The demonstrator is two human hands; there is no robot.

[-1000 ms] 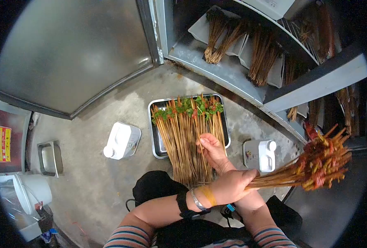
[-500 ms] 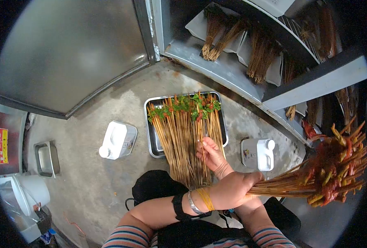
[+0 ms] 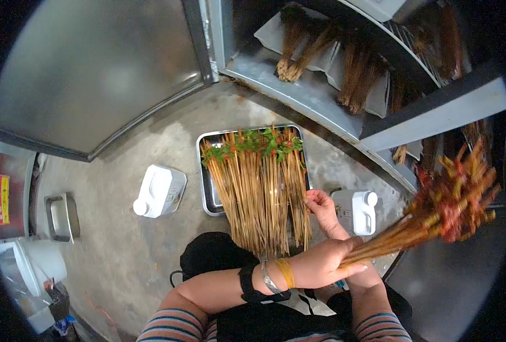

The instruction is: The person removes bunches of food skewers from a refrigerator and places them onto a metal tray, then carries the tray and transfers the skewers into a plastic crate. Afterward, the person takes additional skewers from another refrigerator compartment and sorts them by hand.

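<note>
My left hand (image 3: 321, 263), its arm crossing over the right one, is wrapped round the bare ends of a bundle of skewers (image 3: 446, 199). Their food ends, coated in red sauce with green-yellow pieces, point up to the right. Beneath that arm my right hand (image 3: 324, 212) reaches forward, finger and thumb pinched at a skewer on the right edge of the row. The row of skewers (image 3: 258, 194) fans across a metal tray (image 3: 207, 196), leafy green and reddish ends at the far side, bare sticks overhanging the near rim.
White plastic jugs stand left (image 3: 160, 191) and right (image 3: 355, 211) of the tray. Behind is an open cabinet (image 3: 298, 102) with skewer bundles on white trays; its door (image 3: 99, 74) swings out left. A small metal pan (image 3: 62, 216) and white bucket (image 3: 45, 262) sit far left.
My right hand has moved right, from the middle-right skewers to the row's right edge. The bundle in my left hand has tilted upward and shifted slightly left.
</note>
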